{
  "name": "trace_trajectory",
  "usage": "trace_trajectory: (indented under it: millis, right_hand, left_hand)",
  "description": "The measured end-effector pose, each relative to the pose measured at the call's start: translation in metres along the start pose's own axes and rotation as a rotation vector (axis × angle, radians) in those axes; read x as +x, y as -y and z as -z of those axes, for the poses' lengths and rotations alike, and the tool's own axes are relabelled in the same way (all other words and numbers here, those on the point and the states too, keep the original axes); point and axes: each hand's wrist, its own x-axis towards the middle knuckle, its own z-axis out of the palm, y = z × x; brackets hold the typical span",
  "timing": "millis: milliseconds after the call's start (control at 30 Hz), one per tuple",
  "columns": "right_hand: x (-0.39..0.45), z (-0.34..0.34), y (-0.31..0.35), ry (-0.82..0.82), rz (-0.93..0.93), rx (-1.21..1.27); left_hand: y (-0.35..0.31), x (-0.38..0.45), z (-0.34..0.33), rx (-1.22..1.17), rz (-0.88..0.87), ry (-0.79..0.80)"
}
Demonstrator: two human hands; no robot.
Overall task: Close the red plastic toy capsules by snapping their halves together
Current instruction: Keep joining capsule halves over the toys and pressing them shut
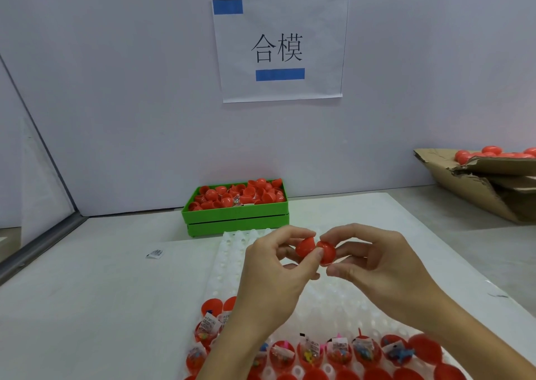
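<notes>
Above the white dimpled tray (232,252) I hold two red capsule halves side by side. My left hand (275,275) pinches the left half (304,246) between thumb and fingers. My right hand (374,263) pinches the right half (327,252). The two halves touch at their edges, tilted toward each other. Near the tray's front, several open red halves (336,350) sit in its pockets with small toys and paper slips inside.
A green crate (235,214) full of loose red halves stands behind the tray by the wall. At the right edge a torn cardboard box (487,185) holds closed red capsules (490,150). A small packet (156,253) lies on the table at left.
</notes>
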Motion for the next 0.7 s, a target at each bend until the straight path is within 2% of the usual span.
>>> trace_trajectory:
  millis: [333, 700]
  right_hand:
    - [0.0007, -0.0005, 0.003, -0.095, 0.011, -0.082]
    - [0.0001, -0.0005, 0.0033, -0.098, -0.016, 0.024]
  left_hand:
    - [0.0011, -0.0012, 0.0002, -0.021, -0.089, 0.08]
    - [0.0005, -0.0024, 0.0028, 0.301, -0.304, 0.1]
